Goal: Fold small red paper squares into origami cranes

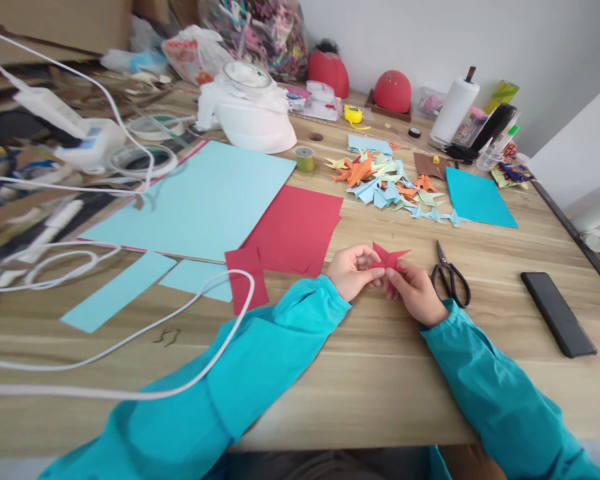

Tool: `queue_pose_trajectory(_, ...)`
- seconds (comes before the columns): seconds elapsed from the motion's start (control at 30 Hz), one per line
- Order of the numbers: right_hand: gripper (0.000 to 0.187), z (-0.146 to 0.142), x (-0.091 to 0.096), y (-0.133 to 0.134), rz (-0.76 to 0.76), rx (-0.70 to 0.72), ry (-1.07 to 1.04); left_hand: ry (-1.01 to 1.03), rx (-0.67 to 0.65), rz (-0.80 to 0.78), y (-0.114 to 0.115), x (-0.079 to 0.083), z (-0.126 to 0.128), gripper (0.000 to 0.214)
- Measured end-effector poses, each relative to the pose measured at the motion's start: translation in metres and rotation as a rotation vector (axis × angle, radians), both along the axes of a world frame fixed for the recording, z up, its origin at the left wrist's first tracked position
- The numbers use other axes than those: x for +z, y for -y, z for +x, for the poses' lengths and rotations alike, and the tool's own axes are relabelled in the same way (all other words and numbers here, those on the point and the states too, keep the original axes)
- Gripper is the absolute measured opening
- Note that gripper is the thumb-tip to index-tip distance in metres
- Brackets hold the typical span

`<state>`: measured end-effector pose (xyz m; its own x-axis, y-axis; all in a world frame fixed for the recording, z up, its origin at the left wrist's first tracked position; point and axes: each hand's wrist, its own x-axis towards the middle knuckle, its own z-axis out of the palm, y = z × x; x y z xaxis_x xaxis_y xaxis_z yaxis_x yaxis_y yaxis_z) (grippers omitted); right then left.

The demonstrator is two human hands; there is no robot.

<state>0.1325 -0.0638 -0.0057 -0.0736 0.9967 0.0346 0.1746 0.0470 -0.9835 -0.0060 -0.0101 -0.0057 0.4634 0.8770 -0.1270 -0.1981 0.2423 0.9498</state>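
Between my two hands is a small red folded paper crane [391, 257], its two points spread upward. My left hand [353, 272] pinches its left side with thumb and fingers. From the right, my right hand [416, 291] grips the lower edge, thumb against the paper. The fingers cover the underside of the fold. Just right of my right hand lies a pair of black-handled scissors [450, 277], blades pointing away. Beyond my hands is a pile of folded paper cranes [375, 177] in orange, pale blue and pale green.
Red sheets [295, 230] and a large light blue sheet [200, 200] lie to the left, with cut strips [120, 290] nearby. A white cable [220, 340] loops across my left sleeve. A phone [559, 313] rests at right, a turquoise sheet [480, 197] behind. A thread spool [305, 160] stands near the back.
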Motion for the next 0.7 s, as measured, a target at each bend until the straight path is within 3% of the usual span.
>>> queue_pose_trajectory(0.33,0.028,0.0025,0.0013,0.0022,-0.011,0.044,-0.171,0.121,-0.130,-0.135,-0.0025,-0.0007,-0.0035,0.034)
queue_pose_trajectory(0.53,0.024,0.0048,-0.0023,0.0020,-0.060,0.033,-0.291,0.230,-0.169,-0.271,0.0015,-0.0002,-0.0034,0.035)
queue_pose_trajectory(0.7,0.023,0.0057,-0.0037,0.0009,-0.081,0.028,-0.330,0.257,-0.178,-0.289,0.0016,-0.0003,-0.0046,0.033)
